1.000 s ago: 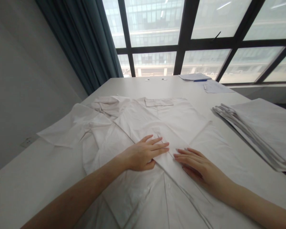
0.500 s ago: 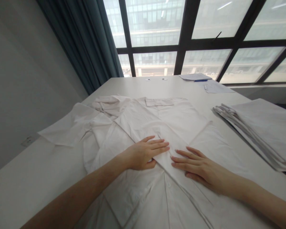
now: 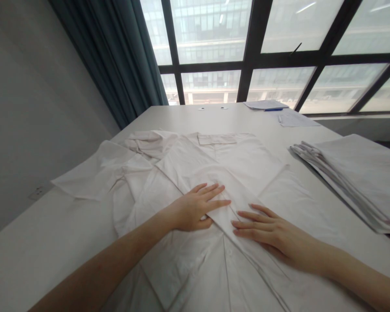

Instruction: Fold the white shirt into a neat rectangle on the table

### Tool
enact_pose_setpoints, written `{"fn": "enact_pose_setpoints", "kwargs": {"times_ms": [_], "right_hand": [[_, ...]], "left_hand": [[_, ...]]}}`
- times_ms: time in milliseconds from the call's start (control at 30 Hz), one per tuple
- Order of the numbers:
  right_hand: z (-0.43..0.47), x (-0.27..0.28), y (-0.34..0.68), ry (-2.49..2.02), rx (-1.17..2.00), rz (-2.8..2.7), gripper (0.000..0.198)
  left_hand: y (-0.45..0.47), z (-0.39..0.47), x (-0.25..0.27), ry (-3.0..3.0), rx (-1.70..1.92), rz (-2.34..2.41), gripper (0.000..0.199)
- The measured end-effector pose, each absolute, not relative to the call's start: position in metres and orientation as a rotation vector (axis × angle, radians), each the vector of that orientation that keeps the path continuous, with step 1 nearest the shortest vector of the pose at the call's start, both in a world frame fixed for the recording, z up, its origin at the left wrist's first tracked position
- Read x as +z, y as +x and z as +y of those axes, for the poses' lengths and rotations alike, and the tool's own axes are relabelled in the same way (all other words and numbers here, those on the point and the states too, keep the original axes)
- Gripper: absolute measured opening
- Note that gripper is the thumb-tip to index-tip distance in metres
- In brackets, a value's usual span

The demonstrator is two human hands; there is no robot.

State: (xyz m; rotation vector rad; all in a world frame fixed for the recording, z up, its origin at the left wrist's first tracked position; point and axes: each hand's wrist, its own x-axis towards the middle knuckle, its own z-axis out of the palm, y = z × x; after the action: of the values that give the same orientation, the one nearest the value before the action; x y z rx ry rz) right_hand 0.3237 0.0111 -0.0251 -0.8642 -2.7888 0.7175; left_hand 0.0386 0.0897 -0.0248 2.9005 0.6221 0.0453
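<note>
A white garment with buttons, looking like a lab coat, lies spread over the table with its collar at the far side. On its middle rests my left hand, palm down with fingers spread. My right hand lies flat on the cloth just to the right, fingers stretched toward the left one. Diagonal folds of fabric run beneath both hands. One sleeve reaches out to the left, crumpled near the shoulder. The cloth under my palms is hidden.
The white table extends toward a large window. A stack of folded white cloth sits at the right. Papers and a blue pen lie at the far edge. A dark curtain hangs at the left.
The fingers of my left hand have spread wider. My right hand has slid slightly toward me on the cloth. The garment looks the same.
</note>
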Motion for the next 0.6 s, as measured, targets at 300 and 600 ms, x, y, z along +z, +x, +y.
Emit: {"fn": "enact_pose_setpoints", "kwargs": {"times_ms": [300, 600], "right_hand": [[0.011, -0.023, 0.323, -0.842, 0.69, -2.777, 0.051], [0.015, -0.033, 0.323, -1.083, 0.53, -2.369, 0.036]], "left_hand": [[0.035, 0.096, -0.03, 2.888, 0.082, 0.785, 0.077], [0.036, 0.09, -0.023, 2.911, 0.094, 0.568, 0.065]]}}
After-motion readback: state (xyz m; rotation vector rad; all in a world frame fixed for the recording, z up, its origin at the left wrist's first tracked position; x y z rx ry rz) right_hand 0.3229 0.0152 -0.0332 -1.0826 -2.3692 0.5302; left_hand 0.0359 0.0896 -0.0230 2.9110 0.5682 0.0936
